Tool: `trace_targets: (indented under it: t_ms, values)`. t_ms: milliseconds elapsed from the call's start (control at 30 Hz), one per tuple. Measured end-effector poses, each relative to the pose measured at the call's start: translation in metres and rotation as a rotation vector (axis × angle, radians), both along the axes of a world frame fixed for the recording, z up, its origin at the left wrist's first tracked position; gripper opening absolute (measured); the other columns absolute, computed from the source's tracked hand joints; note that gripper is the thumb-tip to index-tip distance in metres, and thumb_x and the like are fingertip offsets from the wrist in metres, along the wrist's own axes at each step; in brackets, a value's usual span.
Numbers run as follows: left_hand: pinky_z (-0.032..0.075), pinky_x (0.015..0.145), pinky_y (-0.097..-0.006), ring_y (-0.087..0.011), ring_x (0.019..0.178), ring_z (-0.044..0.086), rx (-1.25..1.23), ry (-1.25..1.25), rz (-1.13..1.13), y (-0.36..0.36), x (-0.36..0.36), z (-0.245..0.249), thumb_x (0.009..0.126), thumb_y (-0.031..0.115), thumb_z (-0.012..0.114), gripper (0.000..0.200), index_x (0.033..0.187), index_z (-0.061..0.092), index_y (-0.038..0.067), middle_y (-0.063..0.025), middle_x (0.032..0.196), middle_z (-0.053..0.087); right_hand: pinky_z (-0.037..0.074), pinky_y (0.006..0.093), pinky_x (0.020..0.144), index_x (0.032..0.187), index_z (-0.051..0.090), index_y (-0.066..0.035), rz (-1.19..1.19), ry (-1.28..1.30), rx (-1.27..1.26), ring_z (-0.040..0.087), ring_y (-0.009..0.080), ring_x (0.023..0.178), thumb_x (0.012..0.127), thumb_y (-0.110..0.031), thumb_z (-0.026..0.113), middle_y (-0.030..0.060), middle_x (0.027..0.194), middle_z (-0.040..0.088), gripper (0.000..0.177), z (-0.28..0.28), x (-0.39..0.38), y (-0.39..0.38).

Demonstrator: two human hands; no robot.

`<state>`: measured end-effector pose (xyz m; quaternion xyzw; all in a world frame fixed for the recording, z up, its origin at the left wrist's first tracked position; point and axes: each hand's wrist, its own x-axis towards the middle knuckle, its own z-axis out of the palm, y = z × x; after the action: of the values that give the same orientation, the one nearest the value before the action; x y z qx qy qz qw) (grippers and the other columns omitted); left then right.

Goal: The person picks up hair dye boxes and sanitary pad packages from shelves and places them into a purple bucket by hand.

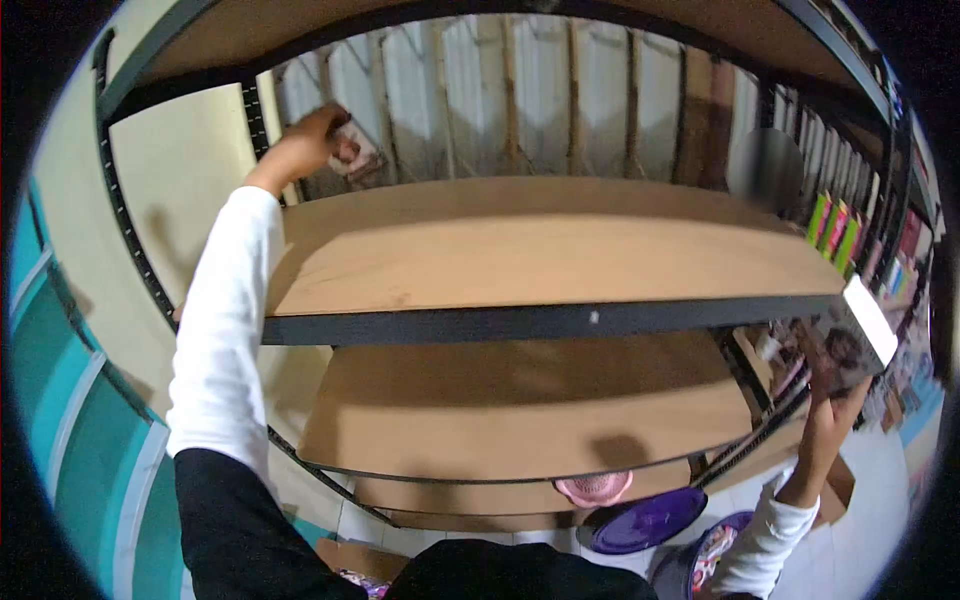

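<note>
By the left end of the shelf (560, 255), the left hand (298, 150) pinched a seemingly light, stiff printed item (360, 155) edgewise; off its right end, the right hand (828, 435) clasped a box (850, 345) low

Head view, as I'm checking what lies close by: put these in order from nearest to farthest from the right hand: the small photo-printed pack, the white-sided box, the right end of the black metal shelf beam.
From the right hand:
1. White-sided box, in its fingers.
2. Black metal shelf beam, right end, just beyond.
3. Small photo-printed pack, far left.
</note>
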<state>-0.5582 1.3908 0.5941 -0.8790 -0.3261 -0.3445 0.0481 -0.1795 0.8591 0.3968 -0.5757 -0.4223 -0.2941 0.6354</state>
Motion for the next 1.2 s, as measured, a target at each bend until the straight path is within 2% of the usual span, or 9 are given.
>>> trace_targets:
  t_ms: [133,200,300,600,700,733,767,1000,1200]
  values:
    - [0.04,0.095,-0.0318,-0.0242,0.108,0.055,0.652,-0.079,-0.247,-0.113,0.067,0.008,0.091,0.014,0.054,0.042,0.128,0.043,-0.001,-0.0166,0.111,0.06,0.039,0.0286,0.09,0.125,0.042,-0.001,0.003,0.06,0.077,0.052,0.0166,0.1,0.086,-0.018,0.066,0.0079,0.112,0.055,0.049,0.006,-0.017,0.002]
    - [0.042,0.092,-0.0291,-0.0198,0.103,0.056,0.689,-0.092,-0.589,-0.162,0.104,0.015,0.089,0.015,0.057,0.04,0.125,0.047,0.0,-0.0132,0.105,0.061,0.041,0.0249,0.082,0.122,0.044,-0.002,0.087,0.083,0.121,0.053,0.0125,0.091,0.086,-0.016,0.065,0.0046,0.104,0.056,0.045,0.007,-0.027,-0.001]
    - [0.045,0.082,-0.0353,-0.0289,0.094,0.057,0.537,0.061,-0.743,-0.264,0.151,0.0,0.085,0.011,0.06,0.037,0.117,0.049,-0.005,-0.0175,0.098,0.059,0.041,0.0222,0.076,0.117,0.047,-0.001,0.164,0.126,0.167,0.053,0.0101,0.085,0.084,-0.014,0.066,0.0032,0.098,0.057,0.04,0.0,-0.034,-0.014]
    - [0.047,0.081,-0.033,-0.0248,0.093,0.06,-0.174,-0.085,-1.636,-0.429,0.309,-0.121,0.085,0.009,0.057,0.035,0.115,0.05,-0.007,-0.0215,0.101,0.06,0.044,0.032,0.089,0.119,0.049,-0.002,0.539,0.443,0.201,0.056,0.0179,0.1,0.076,-0.011,0.068,0.0092,0.11,0.057,0.047,-0.052,-0.002,-0.089]
    - [0.046,0.085,-0.037,-0.0291,0.096,0.061,-0.481,-0.087,-1.562,-0.47,0.357,-0.155,0.087,0.019,0.057,0.037,0.115,0.052,-0.005,-0.0219,0.103,0.061,0.044,0.033,0.09,0.124,0.044,-0.003,0.506,0.599,0.205,0.055,0.0186,0.103,0.075,-0.009,0.069,0.0086,0.114,0.055,0.055,-0.079,0.027,-0.134]
    - [0.049,0.078,-0.0346,-0.0299,0.089,0.064,-0.345,-0.15,-1.559,-0.48,0.39,-0.182,0.086,0.021,0.059,0.034,0.111,0.055,-0.002,-0.0201,0.097,0.064,0.043,0.0327,0.091,0.125,0.044,-0.003,0.474,0.646,0.215,0.055,0.0184,0.104,0.075,-0.008,0.069,0.0084,0.116,0.054,0.056,-0.086,0.034,-0.149]
    - [0.043,0.086,-0.0249,-0.0113,0.098,0.056,-0.494,-0.057,-1.531,-0.498,0.404,-0.194,0.087,0.015,0.061,0.035,0.119,0.054,0.001,-0.0074,0.103,0.061,0.043,0.0322,0.091,0.126,0.043,-0.003,0.455,0.691,0.199,0.054,0.0181,0.105,0.075,-0.007,0.069,0.0081,0.116,0.053,0.057,-0.095,0.045,-0.167]
    - [0.04,0.084,-0.0238,-0.0101,0.1,0.051,-1.113,0.228,-1.434,-0.588,0.518,-0.312,0.098,0.023,0.041,0.034,0.127,0.046,0.006,-0.0053,0.115,0.055,0.044,0.0295,0.088,0.126,0.043,-0.004,0.272,1.052,0.321,0.053,0.0151,0.102,0.079,-0.004,0.064,0.0057,0.114,0.053,0.051,-0.203,0.136,-0.295]
    - [0.044,0.08,-0.0266,-0.0135,0.09,0.057,-1.34,0.31,-1.28,-0.627,0.573,-0.496,0.095,0.019,0.049,0.029,0.117,0.052,0.001,-0.0095,0.099,0.061,0.046,0.03,0.084,0.123,0.044,-0.006,-0.063,1.316,0.223,0.055,0.0152,0.097,0.081,-0.007,0.063,0.0061,0.109,0.056,0.047,-0.36,0.2,-0.409]
